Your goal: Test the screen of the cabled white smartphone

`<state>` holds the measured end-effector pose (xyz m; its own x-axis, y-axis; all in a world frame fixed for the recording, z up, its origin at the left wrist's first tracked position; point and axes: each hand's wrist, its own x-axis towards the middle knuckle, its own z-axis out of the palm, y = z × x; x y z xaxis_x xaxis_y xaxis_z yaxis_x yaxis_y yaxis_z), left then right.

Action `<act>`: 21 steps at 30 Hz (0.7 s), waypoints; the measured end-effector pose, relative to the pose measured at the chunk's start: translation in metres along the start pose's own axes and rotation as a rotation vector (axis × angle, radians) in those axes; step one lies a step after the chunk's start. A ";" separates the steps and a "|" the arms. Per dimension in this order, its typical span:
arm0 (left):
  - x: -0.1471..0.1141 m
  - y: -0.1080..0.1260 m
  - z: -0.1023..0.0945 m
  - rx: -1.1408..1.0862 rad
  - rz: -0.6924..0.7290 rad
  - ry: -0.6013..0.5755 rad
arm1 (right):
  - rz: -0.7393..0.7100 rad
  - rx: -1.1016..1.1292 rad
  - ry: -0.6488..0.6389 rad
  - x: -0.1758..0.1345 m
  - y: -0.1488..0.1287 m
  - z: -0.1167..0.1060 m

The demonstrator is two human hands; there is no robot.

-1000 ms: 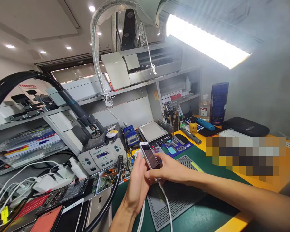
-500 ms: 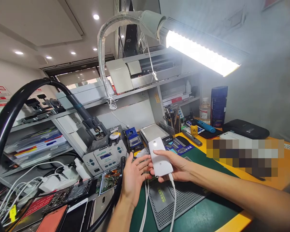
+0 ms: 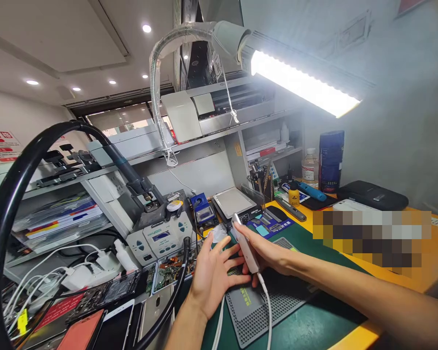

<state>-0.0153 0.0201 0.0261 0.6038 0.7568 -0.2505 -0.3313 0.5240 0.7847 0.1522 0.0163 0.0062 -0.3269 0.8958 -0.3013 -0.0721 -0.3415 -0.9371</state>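
Observation:
My right hand (image 3: 264, 245) is wrapped around a white phone (image 3: 248, 257), tilted so that its narrow edge faces me. A white cable (image 3: 267, 299) is plugged into the phone's lower end. To the left, my left hand (image 3: 215, 272) is open, palm up, its fingers spread. Its fingertips reach close to the phone; whether they touch it I cannot tell. Below both hands lies a grey perforated mat (image 3: 264, 311) on a green work mat (image 3: 314, 321).
A bright lamp (image 3: 302, 82) hangs overhead. At left stand a grey control station (image 3: 164, 238), a thick black hose (image 3: 184, 262), a tray of circuit boards (image 3: 164, 279) and a red phone (image 3: 82, 330). A yellow bottle (image 3: 294, 197) and a black case (image 3: 372, 194) are at right.
The phone has turned from showing its flat white back to showing its edge. My left hand has shifted right and spread its fingers wider.

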 end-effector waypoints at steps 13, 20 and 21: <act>0.000 0.004 0.001 -0.144 -0.035 -0.174 | -0.071 -0.028 0.052 -0.009 -0.011 -0.003; 0.001 0.005 -0.005 -0.209 -0.026 -0.176 | -0.161 -0.163 0.201 -0.004 -0.012 -0.003; 0.001 0.005 -0.005 -0.215 -0.024 -0.175 | -0.171 -0.175 0.205 -0.003 -0.010 -0.004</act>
<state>-0.0200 0.0253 0.0272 0.7229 0.6742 -0.1512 -0.4506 0.6259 0.6366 0.1574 0.0180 0.0164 -0.1257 0.9807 -0.1498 0.0591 -0.1433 -0.9879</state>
